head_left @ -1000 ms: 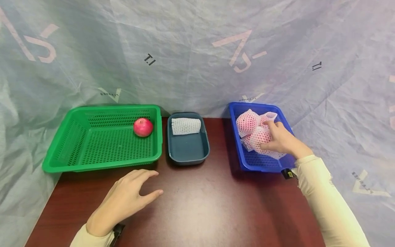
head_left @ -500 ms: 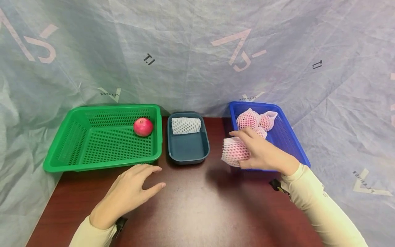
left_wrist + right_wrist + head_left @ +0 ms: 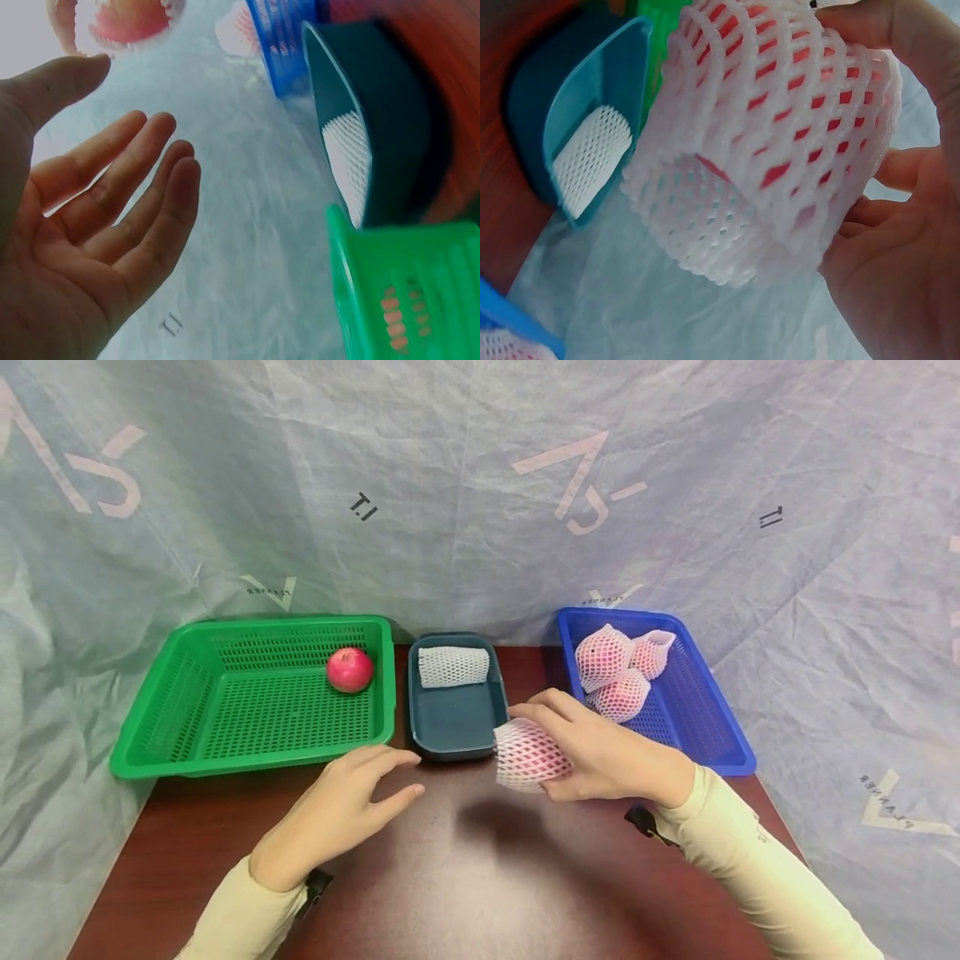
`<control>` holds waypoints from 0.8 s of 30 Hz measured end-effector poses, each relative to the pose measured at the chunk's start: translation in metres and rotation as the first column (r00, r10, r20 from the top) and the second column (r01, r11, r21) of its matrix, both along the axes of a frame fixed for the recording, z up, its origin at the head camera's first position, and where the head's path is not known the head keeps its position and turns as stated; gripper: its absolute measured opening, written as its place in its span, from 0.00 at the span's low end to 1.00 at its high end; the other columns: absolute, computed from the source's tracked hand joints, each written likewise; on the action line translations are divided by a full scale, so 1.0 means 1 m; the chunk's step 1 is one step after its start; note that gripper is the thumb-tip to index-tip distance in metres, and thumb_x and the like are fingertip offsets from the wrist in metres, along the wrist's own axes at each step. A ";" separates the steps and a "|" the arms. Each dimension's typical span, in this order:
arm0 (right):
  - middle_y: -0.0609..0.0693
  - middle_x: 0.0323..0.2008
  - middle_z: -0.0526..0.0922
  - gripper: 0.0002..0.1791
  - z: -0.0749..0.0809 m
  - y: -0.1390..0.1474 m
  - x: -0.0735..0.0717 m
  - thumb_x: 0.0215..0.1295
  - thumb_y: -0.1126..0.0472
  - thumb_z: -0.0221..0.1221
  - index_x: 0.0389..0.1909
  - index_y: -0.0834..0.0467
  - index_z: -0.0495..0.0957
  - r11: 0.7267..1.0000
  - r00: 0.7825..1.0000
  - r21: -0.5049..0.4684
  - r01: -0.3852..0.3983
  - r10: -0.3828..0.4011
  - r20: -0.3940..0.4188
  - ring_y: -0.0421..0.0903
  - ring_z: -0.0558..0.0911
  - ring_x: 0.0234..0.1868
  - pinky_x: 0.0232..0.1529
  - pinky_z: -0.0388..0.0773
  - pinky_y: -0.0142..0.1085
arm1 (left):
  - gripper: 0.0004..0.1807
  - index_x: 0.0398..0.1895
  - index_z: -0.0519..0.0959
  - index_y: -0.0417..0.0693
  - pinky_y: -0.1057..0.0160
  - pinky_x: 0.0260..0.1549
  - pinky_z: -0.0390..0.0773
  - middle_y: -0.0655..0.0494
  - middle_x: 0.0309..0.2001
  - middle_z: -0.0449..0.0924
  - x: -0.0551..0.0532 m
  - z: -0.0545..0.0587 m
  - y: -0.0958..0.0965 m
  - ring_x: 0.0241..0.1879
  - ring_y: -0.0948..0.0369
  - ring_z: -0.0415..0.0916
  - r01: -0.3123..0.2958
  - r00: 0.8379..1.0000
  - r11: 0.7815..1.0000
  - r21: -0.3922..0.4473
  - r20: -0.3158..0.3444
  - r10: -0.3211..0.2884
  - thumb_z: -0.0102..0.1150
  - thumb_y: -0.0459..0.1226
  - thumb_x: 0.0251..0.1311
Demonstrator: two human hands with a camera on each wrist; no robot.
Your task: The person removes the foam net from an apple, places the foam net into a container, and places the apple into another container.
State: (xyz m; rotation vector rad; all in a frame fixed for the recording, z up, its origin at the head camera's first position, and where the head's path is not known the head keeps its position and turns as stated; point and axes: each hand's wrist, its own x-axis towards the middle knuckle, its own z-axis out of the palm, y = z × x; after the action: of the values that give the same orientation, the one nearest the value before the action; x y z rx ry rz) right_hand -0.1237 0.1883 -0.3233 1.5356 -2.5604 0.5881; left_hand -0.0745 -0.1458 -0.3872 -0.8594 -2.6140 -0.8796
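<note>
While the left hand (image 3: pixel 337 817) shows thumb and fingers apart, a netted fruit (image 3: pixel 529 757) is clamped in the right hand (image 3: pixel 603 750).

At the left of the frame, a green basket (image 3: pixel 285 714) of perforated plastic, rectangular with sloping walls, has a smooth, round red fruit (image 3: pixel 350 670) at its right end; below that fruit, the left hand is gently curved over the glossy red-brown table (image 3: pixel 465 877). At the centre, a dark tray (image 3: pixel 459 718) with rounded corners holds a white foam tube (image 3: pixel 453 667) of mesh. Just right of centre, above the table, the netted fruit shows red through soft, diamond-shaped gaps, its sleeve open at the left end, thumb and fingers around it. At the right, a perforated blue basket (image 3: pixel 697 702) holds three sleeved fruits (image 3: pixel 604 657), clustered toward its left side.
</note>
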 end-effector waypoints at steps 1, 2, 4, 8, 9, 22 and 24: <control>0.52 0.55 0.70 0.47 0.000 -0.003 0.000 0.40 0.60 0.70 0.67 0.62 0.66 1.000 1.000 -0.001 -0.006 0.006 -0.003 0.41 0.72 0.55 0.54 0.72 0.34 | 0.18 0.50 0.84 0.48 0.56 0.49 0.79 0.60 0.46 0.83 -0.002 0.001 0.003 0.48 0.60 0.79 0.020 1.000 1.000 0.015 -0.012 -0.019 0.70 0.46 0.60; 0.52 0.56 0.70 0.47 0.000 -0.006 0.000 0.40 0.60 0.70 0.67 0.62 0.65 1.000 1.000 -0.002 -0.012 0.012 -0.002 0.41 0.71 0.55 0.54 0.72 0.34 | 0.18 0.50 0.84 0.48 0.56 0.48 0.79 0.59 0.46 0.83 -0.004 0.002 0.007 0.48 0.61 0.80 0.041 0.999 0.999 0.028 -0.026 -0.041 0.70 0.45 0.60; 0.52 0.56 0.70 0.47 0.001 -0.012 0.000 0.41 0.59 0.70 0.68 0.62 0.65 1.000 1.000 -0.005 -0.028 0.028 0.003 0.41 0.71 0.55 0.54 0.72 0.33 | 0.18 0.50 0.83 0.46 0.57 0.48 0.79 0.58 0.46 0.83 -0.008 0.003 0.014 0.47 0.61 0.79 0.082 0.995 0.996 0.047 -0.060 -0.079 0.70 0.44 0.59; 0.52 0.57 0.69 0.48 0.002 -0.022 -0.001 0.43 0.59 0.70 0.69 0.63 0.64 0.998 0.998 -0.017 -0.061 0.061 0.016 0.42 0.71 0.55 0.55 0.72 0.34 | 0.20 0.51 0.82 0.43 0.58 0.48 0.79 0.55 0.47 0.82 -0.013 0.004 0.025 0.48 0.59 0.79 0.145 0.984 0.985 0.090 -0.118 -0.134 0.71 0.42 0.58; 0.52 0.57 0.69 0.48 0.002 -0.024 -0.001 0.43 0.59 0.70 0.69 0.63 0.64 0.998 0.998 -0.021 -0.066 0.067 0.018 0.42 0.71 0.56 0.55 0.72 0.34 | 0.20 0.51 0.82 0.43 0.58 0.48 0.79 0.55 0.47 0.82 -0.014 0.004 0.027 0.48 0.59 0.79 0.155 0.982 0.983 0.100 -0.126 -0.142 0.72 0.42 0.58; 0.52 0.59 0.69 0.48 -0.001 -0.045 -0.002 0.43 0.57 0.70 0.69 0.62 0.63 0.994 0.996 -0.054 -0.093 0.094 0.007 0.41 0.71 0.56 0.56 0.70 0.31 | 0.19 0.49 0.80 0.45 0.67 0.41 0.78 0.58 0.48 0.79 -0.014 0.005 0.033 0.43 0.63 0.76 0.189 0.980 0.968 0.163 -0.092 -0.176 0.71 0.38 0.54; 0.52 0.59 0.69 0.48 -0.002 -0.048 -0.002 0.43 0.57 0.70 0.69 0.62 0.64 0.993 0.995 -0.063 -0.097 0.097 0.004 0.42 0.71 0.56 0.57 0.70 0.32 | 0.20 0.49 0.79 0.45 0.67 0.42 0.78 0.59 0.48 0.79 -0.014 0.005 0.033 0.43 0.65 0.75 0.182 0.982 0.972 0.149 -0.079 -0.172 0.72 0.40 0.54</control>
State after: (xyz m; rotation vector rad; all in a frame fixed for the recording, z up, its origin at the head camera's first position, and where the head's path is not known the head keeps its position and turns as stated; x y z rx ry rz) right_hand -0.1253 0.1402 -0.3254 1.6471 -2.4591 0.6786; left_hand -0.0883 -0.1131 -0.3824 -1.0714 -2.4031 -1.0671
